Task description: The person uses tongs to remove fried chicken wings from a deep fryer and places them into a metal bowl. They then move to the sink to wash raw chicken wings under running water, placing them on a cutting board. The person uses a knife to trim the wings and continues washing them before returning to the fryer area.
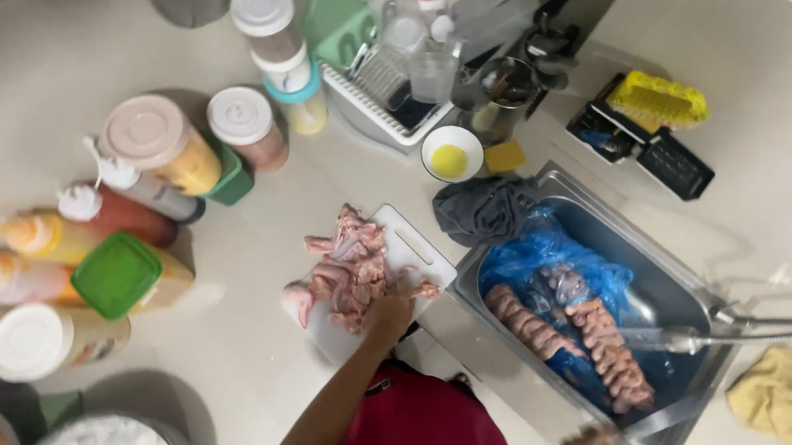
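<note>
- Pink, raw chicken pieces [351, 268] lie heaped on the white cutting board [412, 242], which sits on the pale counter just left of the steel sink [594, 214].
- Your left hand [388, 315] rests on the near edge of that heap. Its fingers are buried in the meat, so you cannot tell whether it grips a piece or only presses down.
- Your right hand [593, 440] barely shows at the bottom edge by the sink's near corner — whether it is wide or closed cannot be told, and no tool shows in it.
- More meat [606, 351] lies in rows on a blue plastic bag [520, 263] inside the sink, under the tap [749, 329].
- The step in hand looks like sorting or steadying the pieces on the board.
- The next move calls for a firm hold on one slippery piece — and for keeping the heap off the board's left edge, where one piece already overhangs.
</note>
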